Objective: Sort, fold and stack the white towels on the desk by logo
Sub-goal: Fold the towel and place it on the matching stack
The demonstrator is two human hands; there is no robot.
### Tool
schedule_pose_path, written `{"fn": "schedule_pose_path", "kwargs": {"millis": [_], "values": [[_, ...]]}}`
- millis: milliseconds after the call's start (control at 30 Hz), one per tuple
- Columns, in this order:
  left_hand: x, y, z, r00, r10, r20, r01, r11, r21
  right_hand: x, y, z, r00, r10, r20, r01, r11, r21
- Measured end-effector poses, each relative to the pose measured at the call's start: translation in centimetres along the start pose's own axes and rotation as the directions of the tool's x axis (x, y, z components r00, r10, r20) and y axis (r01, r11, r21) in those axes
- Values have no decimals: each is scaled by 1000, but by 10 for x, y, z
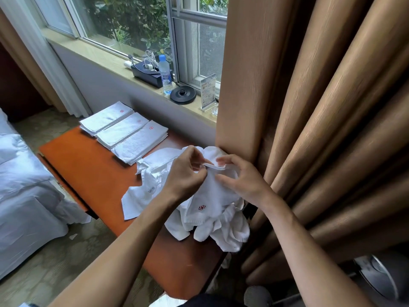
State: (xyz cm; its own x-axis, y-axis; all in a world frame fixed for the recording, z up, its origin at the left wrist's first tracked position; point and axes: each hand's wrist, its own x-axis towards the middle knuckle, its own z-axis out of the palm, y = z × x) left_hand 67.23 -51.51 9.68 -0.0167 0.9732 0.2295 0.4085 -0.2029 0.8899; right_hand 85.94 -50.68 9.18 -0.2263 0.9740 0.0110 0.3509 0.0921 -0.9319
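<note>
Head view: we judged the sorting step underway, with a red-logo towel (212, 196) lifted off the loose heap (223, 233) at the surface's (88, 165) near right. Our left hand (188, 171) pinched its hem. Our right hand (245, 185), close beside, held that hem between thumb and forefinger. Next it needed spreading, folding, then matching to the folded stacks (124, 129) far left.

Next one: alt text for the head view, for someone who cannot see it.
The left hand and right hand pinch the hem of a white towel with a red logo above a loose heap of towels on an orange desk. Three stacks of folded towels lie in a row at its far end.
</note>
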Motion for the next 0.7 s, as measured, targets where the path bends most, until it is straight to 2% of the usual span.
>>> {"fn": "schedule_pose_path", "kwargs": {"millis": [100,200,300,400,500,600,700], "values": [[1,2,1,998,46,39,-46,999,-11,6,-6,4,998,-36,-50,33,997,-75],[0,-3,-5,999,10,46,-9,999,-32,10,-6,-1,998,-60,-32,54,984,-169],[-4,-13,-3,984,-54,168,70,994,-88,9,-7,-2,997,-77,6,77,989,-129],[-11,-31,9,945,-137,297,154,988,-32,7,-10,-2,993,-108,-47,97,977,-192],[-17,-54,18,926,-223,305,213,975,66,5,-9,-9,989,-92,-116,59,964,-258],[-20,-67,21,916,-248,314,211,966,149,1,0,-19,986,-2,-169,-30,981,-191],[-18,-61,23,942,-213,260,184,974,131,-3,11,-26,975,47,-215,-72,991,-109]]}}
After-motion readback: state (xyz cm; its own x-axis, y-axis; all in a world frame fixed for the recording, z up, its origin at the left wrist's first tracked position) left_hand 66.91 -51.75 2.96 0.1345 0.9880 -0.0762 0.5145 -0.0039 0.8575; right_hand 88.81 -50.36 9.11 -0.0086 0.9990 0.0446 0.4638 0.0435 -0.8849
